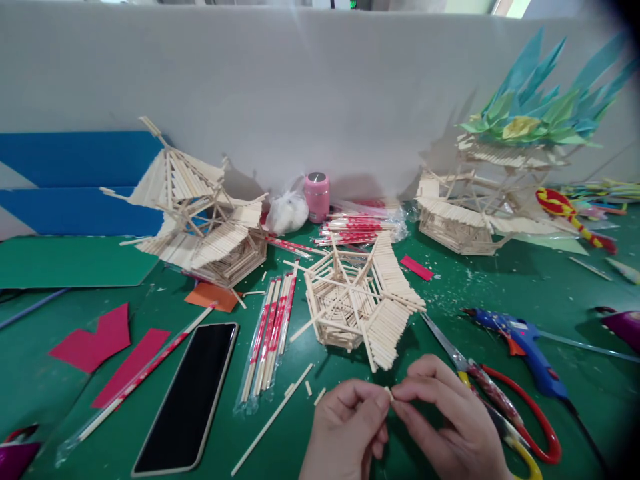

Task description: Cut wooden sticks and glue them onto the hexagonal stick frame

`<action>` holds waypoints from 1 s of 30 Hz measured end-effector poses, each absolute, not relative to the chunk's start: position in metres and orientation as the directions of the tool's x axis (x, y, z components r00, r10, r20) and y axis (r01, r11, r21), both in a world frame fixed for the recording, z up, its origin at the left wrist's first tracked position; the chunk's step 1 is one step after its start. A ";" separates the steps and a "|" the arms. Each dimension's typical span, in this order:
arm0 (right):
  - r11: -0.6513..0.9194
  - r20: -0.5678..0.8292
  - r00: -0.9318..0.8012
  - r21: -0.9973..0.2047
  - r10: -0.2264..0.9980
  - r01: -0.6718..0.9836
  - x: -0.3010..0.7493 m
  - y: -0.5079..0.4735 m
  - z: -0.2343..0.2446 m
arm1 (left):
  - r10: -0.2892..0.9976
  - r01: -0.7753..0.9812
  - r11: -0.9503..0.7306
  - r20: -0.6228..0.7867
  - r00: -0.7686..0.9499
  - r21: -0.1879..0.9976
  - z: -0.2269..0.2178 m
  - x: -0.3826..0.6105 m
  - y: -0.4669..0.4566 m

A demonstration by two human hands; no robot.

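Note:
At the lower middle, my left hand [347, 427] and my right hand [450, 417] meet fingertip to fingertip. Both pinch a short piece of wooden stick [388, 394], mostly hidden by the fingers. Just beyond them stands a six-sided frame of wooden chopsticks [345, 300], with slatted panels [393, 327] fixed along its right side. Short offcuts [309, 388] and one long bare chopstick [273, 419] lie left of my left hand. To the right of my right hand rest scissors [500, 400] with red and yellow handles and a blue glue gun [525, 350].
Wrapped chopsticks [270, 333] and a phone [187, 397] lie on the left. Two bigger stick models stand behind, a pavilion [200, 220] and one topped with blue-green paper [530, 113]. A pink jar [317, 197] stands by the grey partition [300, 87]. Red paper scraps [95, 340] lie far left.

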State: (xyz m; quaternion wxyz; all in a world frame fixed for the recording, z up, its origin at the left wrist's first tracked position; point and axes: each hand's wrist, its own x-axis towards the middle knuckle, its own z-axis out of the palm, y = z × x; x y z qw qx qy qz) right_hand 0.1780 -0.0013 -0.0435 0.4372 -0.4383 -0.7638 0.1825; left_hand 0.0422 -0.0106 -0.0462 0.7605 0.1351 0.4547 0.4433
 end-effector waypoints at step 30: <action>0.531 0.539 -0.156 -0.661 0.827 0.530 0.172 -0.006 -0.049 | 0.857 -0.295 0.502 -0.513 0.045 0.813 -0.039 0.033 -0.012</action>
